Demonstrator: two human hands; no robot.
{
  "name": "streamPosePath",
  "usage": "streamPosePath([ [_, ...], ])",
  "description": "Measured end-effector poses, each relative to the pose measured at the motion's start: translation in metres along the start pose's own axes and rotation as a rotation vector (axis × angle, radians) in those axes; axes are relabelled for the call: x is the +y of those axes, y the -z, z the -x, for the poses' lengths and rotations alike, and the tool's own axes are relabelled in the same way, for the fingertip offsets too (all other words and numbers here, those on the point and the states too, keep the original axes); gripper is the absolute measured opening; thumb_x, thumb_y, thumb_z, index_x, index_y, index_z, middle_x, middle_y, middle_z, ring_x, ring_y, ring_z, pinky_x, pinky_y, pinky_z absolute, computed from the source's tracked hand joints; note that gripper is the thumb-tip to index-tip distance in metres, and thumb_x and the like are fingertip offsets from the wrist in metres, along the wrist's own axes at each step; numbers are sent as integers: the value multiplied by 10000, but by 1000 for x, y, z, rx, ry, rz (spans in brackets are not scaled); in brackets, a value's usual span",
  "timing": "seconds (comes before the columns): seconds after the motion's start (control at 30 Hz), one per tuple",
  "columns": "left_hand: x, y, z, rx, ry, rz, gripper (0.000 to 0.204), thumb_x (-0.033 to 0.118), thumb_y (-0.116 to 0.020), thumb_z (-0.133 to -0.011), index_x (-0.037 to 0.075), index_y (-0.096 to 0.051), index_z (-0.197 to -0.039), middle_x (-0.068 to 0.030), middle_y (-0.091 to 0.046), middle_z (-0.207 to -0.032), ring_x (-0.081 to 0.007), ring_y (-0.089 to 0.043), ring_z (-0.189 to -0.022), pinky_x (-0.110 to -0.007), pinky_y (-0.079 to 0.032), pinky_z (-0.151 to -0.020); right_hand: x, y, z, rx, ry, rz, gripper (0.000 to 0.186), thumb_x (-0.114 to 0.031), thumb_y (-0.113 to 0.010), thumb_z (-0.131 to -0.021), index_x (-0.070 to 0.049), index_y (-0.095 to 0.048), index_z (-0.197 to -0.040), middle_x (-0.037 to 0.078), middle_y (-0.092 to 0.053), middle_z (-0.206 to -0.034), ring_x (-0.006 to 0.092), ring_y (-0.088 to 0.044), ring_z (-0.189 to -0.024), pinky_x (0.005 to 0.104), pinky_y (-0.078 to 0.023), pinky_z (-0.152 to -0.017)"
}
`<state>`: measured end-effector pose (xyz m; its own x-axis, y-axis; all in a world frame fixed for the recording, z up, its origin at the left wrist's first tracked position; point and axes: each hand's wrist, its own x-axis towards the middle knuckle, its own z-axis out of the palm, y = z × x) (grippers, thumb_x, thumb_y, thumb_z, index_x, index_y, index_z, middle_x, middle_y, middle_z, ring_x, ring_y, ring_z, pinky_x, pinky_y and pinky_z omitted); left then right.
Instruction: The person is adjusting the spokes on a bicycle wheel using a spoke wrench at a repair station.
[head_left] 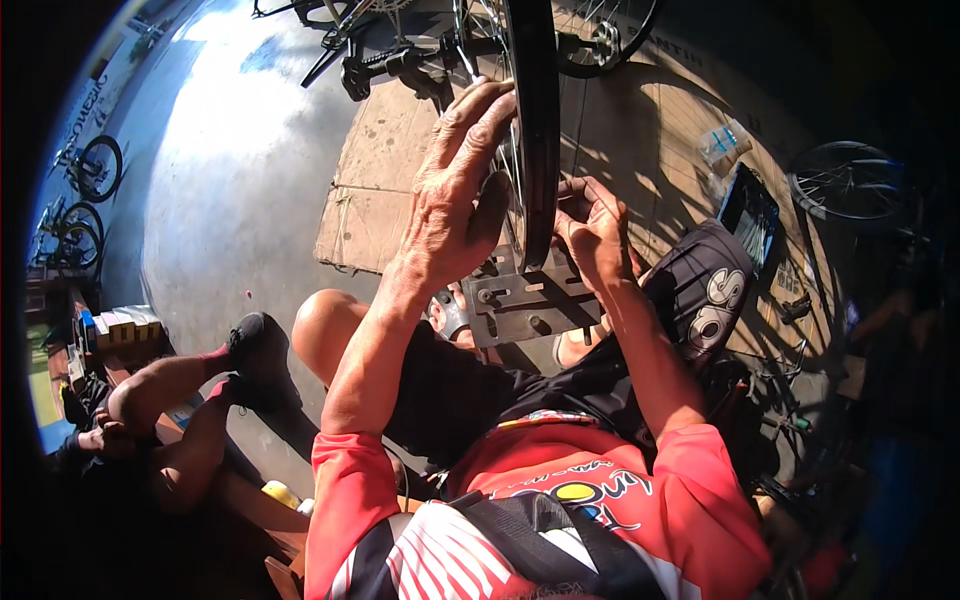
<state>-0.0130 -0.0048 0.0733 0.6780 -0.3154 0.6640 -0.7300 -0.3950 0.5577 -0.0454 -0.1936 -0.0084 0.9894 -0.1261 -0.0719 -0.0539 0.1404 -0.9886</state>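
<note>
A bicycle wheel (538, 130) stands upright in front of me, seen nearly edge-on, with a dark rim and thin spokes. My left hand (455, 185) lies along its left side, fingers stretched out and tips by the spokes. On the other side, my right hand (597, 228) is closed beside the rim, thumb and fingers pinched together. Whatever is between those fingers cannot be made out. Below the wheel, between my legs, sits a slotted metal bracket (530, 303). A dark metal stand (400, 68) with clamp parts crosses behind the wheel.
Flattened cardboard (375, 185) covers the floor beneath. To the right are a blue tray of tools (748, 220), a clear plastic container (724, 147) and another wheel (850, 180). A seated person (185, 420) is at the left, near small boxes (125, 327). Parked bicycles (88, 175) stand farther off.
</note>
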Motion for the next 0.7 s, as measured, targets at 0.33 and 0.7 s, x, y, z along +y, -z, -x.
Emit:
streamPosePath([
  [0.33, -45, -40, 52, -111, 457, -103, 199, -9, -590, -776, 20, -681, -951, -168, -705, -959, -391, -680, -881, -427, -542, -770, 15, -3, 2, 148, 150, 138, 204, -40, -752, -827, 7, -632, -986, 71, -686, -782, 118, -680, -647, 254, -547, -551],
  [0.7, -46, -35, 44, 115, 360, -148, 82, 19, -598, -850, 24, -648, -915, -162, -677, -897, -360, -671, -853, -431, -524, -763, 33, 4, -3, 229, 283, 340, 131, -55, -708, -811, -23, -643, -920, 59, -680, -778, 113, -639, -661, 271, -503, -617],
])
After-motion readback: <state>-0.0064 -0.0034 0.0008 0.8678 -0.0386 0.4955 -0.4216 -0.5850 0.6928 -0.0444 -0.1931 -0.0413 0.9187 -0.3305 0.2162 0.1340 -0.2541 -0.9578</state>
